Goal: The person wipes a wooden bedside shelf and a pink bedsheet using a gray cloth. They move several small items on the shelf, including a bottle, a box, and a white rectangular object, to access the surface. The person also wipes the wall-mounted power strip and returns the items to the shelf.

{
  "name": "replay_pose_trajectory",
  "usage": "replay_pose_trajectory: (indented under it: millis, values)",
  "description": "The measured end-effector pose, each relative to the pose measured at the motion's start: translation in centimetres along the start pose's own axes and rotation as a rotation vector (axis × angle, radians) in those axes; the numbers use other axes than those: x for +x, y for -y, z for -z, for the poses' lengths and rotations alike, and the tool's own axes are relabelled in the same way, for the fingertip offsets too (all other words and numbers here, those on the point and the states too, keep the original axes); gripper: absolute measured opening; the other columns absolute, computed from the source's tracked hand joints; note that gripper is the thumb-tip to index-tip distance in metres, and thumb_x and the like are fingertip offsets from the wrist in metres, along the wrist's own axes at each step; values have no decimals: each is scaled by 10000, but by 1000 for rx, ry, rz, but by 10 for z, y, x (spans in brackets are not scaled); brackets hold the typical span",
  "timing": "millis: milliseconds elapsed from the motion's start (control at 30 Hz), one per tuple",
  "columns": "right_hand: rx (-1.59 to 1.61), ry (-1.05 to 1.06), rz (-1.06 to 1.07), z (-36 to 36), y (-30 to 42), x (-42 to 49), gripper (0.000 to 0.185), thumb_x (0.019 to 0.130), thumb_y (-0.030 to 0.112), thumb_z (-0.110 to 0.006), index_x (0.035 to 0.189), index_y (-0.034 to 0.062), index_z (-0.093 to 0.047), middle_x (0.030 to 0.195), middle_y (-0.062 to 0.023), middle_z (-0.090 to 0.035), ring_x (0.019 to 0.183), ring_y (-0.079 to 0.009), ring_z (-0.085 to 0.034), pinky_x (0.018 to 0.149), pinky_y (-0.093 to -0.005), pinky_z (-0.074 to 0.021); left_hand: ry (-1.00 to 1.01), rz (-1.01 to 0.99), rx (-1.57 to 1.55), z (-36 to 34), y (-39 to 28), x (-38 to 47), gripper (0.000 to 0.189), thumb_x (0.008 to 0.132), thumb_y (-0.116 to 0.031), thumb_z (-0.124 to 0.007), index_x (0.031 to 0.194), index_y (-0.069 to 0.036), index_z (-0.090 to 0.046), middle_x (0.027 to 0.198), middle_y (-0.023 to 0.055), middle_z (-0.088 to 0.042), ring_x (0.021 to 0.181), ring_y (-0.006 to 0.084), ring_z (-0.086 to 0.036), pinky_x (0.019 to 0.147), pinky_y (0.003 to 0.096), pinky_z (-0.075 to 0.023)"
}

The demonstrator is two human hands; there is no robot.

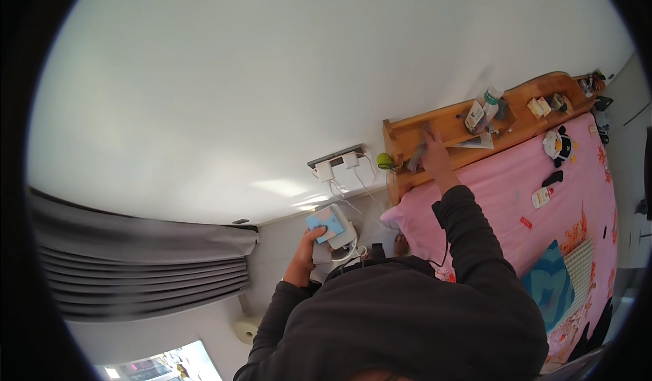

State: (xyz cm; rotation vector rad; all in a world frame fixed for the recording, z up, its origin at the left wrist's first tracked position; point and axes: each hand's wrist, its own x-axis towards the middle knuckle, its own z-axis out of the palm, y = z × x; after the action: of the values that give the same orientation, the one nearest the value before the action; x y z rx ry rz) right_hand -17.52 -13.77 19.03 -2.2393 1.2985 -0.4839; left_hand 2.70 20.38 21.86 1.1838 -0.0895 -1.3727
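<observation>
My left hand (304, 255) holds a light blue packet (326, 225) by its near edge, thumb on top. Just beyond the packet, lower down, is a white rounded box-like object (348, 234) with a white cord. Over the left end of the wooden headboard shelf (451, 121) is my right hand (434, 152), slightly blurred. It grips a soft grey cloth-like piece (417, 157), part of which is hidden by the fingers. To its right on the shelf stand a clear bottle with a white cap (491, 108) and a white labelled packet (474, 116).
White chargers (323, 171) with trailing cords fill the wall socket strip (336, 156). A green round object (385, 161) hangs at the headboard's left end. The pink bed sheet (489, 187) bears a plush toy (558, 145), a white bottle (542, 197) and a blue cushion (550, 284). Grey curtain (147, 259) at left.
</observation>
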Motion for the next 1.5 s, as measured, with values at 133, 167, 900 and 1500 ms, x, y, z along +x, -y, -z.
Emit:
replay_pose_trajectory:
  millis: [133,167,900,1500]
  values:
    - [146,114,121,-34,8,-30,655,642,-1,-635,1279,122,-546,1339,-87,-475,1098,-327,-560,902,-387,-483,40,25,-32,5,4,2,405,828,-295,-618,1120,-21,-552,921,88,-638,753,206,-625,604,307,-507]
    - [168,110,152,-36,3,-32,594,671,-29,-586,1248,114,-572,1311,-99,-504,1088,-328,-568,900,-379,-481,37,27,2,6,3,3,408,826,-298,-621,1120,-23,-552,923,86,-637,754,206,-626,604,307,-507]
    - [-55,384,67,-4,29,0,570,761,86,-581,1317,143,-465,1324,-127,-514,1098,-360,-566,837,-427,-506,112,134,52,-41,6,33,353,832,-314,-612,1039,-31,-577,805,80,-626,672,203,-611,580,304,-499]
    - [-114,318,258,0,-16,-4,628,763,104,-573,1368,94,-404,1487,-52,-343,986,-351,-631,789,-463,-529,64,161,65,-42,14,22,349,835,-298,-611,1058,-32,-573,829,84,-633,659,210,-613,596,309,-503]
